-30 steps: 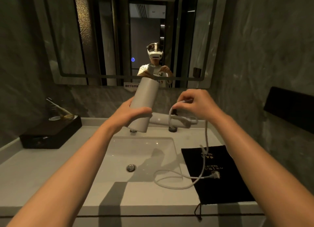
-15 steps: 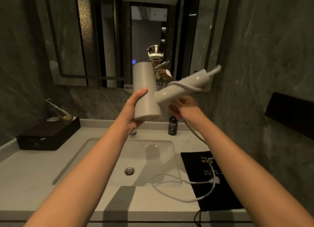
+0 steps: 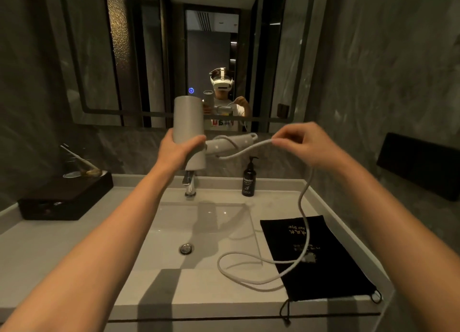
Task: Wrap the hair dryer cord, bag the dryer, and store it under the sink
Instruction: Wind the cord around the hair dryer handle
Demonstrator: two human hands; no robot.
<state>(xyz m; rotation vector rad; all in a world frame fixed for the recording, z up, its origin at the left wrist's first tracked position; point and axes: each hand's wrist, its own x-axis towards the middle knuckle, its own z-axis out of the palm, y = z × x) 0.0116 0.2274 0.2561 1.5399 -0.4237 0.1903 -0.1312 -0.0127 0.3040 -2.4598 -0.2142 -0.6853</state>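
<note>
My left hand [image 3: 178,149] grips the barrel of a pale grey hair dryer [image 3: 188,124], held upright above the faucet. Its handle [image 3: 230,144] points right, with one turn of cord around it. My right hand [image 3: 302,142] pinches the white cord [image 3: 305,207] a short way right of the handle. From there the cord hangs down and loops over the counter, and its plug [image 3: 308,258] lies on a black drawstring bag [image 3: 321,259]. The bag lies flat on the counter, right of the basin.
A white basin [image 3: 199,232] with a chrome faucet [image 3: 189,185] sits below my hands. A black pump bottle [image 3: 249,180] stands behind the basin on the right. A dark tray [image 3: 67,200] with a glass and toothbrush sits at the left. A mirror fills the wall ahead.
The dryer handle has swung down from pointing up-right to level. My right hand let go of the handle area and moved right, drawing the cord out taut. The loop on the counter shifted.
</note>
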